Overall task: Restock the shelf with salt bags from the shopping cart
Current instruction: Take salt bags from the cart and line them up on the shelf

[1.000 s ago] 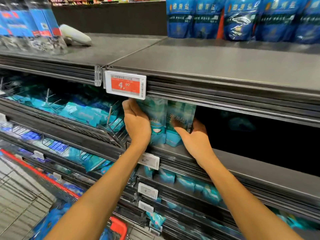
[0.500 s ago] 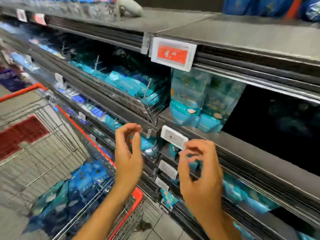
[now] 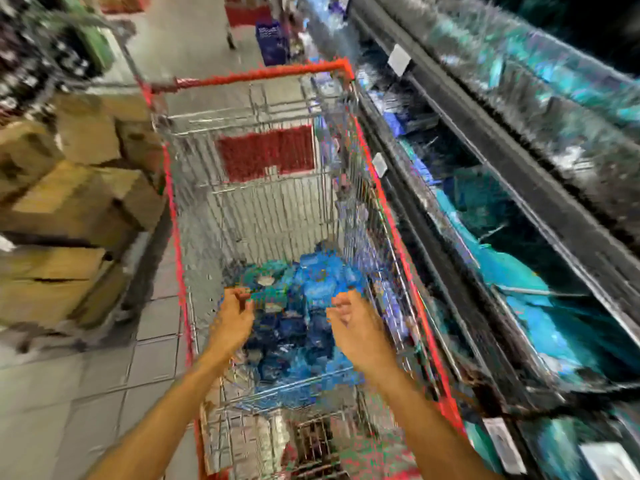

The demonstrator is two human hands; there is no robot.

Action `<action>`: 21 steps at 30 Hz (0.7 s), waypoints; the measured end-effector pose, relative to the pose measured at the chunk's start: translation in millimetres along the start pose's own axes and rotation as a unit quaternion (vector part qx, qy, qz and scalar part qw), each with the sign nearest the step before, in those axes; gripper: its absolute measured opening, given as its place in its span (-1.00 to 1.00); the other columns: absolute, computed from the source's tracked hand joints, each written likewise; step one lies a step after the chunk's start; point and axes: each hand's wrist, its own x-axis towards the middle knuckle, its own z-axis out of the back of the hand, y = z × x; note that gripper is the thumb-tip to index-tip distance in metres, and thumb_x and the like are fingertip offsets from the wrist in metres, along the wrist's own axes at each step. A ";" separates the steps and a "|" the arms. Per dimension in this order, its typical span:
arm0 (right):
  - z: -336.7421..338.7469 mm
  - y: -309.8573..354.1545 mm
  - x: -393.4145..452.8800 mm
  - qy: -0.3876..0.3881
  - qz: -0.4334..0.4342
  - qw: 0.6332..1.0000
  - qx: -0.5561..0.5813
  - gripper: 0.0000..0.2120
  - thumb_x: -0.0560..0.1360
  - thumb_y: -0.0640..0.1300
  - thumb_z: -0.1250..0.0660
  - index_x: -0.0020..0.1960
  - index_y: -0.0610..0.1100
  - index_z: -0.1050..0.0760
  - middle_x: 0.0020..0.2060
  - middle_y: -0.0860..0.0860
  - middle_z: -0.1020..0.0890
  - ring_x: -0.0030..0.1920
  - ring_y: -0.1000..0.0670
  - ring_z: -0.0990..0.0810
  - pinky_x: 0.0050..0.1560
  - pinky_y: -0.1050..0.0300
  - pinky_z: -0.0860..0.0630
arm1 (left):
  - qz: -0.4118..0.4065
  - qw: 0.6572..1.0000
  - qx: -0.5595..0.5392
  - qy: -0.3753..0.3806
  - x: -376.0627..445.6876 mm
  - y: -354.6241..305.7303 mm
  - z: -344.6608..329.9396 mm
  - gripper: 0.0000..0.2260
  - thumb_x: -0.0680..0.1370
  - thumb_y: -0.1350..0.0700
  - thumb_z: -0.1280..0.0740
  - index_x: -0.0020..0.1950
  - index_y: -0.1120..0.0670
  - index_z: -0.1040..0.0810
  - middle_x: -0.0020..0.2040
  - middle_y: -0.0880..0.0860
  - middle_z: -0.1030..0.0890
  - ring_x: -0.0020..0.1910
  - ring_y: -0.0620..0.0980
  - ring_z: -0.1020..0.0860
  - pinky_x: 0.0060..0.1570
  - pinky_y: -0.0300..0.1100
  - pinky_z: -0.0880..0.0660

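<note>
Item: salt bags [image 3: 311,306], heaped in shopping cart [image 3: 398,237], soft, dense, slippery film; grasp body
Left hand [image 3: 235,317]: over heap, fingers loosely curled, empty
Right hand [image 3: 356,327]: same

We record the shopping cart [image 3: 398,244] as silver wire mesh edged with a red rim; its far handle is also red. Inside the cart, against the far wall, sits a dark red panel [image 3: 265,152]. On the cart floor, the salt bags [image 3: 311,292] show bright blue, dark navy and teal, with small white patches. To the right of the cart, the shelf [image 3: 540,209] has black rails, teal and turquoise packs, and white price tags [image 3: 380,164]. To the left of the cart, we note tan-brown cardboard boxes [image 3: 69,202] on a pale grey tiled floor [image 3: 52,393].
</note>
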 end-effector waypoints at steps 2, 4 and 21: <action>-36.4 -17.9 51.4 0.039 -0.056 0.997 -0.027 -0.77 0.56 -0.16 -0.33 0.15 -0.27 -0.47 -0.08 -0.10 -0.60 0.04 -0.19 -0.60 0.13 -0.10 -0.49 | 0.025 0.997 0.068 0.021 46.2 21.1 -7.7 -0.94 0.59 0.25 -0.25 -0.07 0.20 -0.46 -0.20 0.18 -0.49 -0.09 0.23 -0.54 -0.22 -0.11 -0.24; -78.2 -40.3 100.8 0.070 -0.106 0.991 -0.046 -0.76 0.57 -0.15 -0.31 0.13 -0.30 -0.47 0.02 -0.20 -0.62 0.10 -0.21 -0.59 0.15 -0.10 -0.47 | 0.040 0.993 0.108 0.039 95.1 42.3 -23.0 -0.93 0.57 0.25 -0.26 -0.11 0.19 -0.45 -0.18 0.17 -0.49 -0.13 0.14 -0.50 -0.21 -0.15 -0.24; -289.2 -174.4 320.7 0.003 -0.198 0.966 -0.165 -0.41 0.45 0.20 -0.39 0.27 -0.19 -0.38 0.16 -0.15 -0.57 0.18 -0.22 -0.57 0.05 -0.03 -0.52 | 0.046 0.933 0.335 0.122 364.1 160.1 -167.1 -0.53 0.65 -0.13 -0.12 0.26 0.24 -0.52 0.26 0.28 -0.55 0.22 0.27 -0.52 0.15 0.01 -0.45</action>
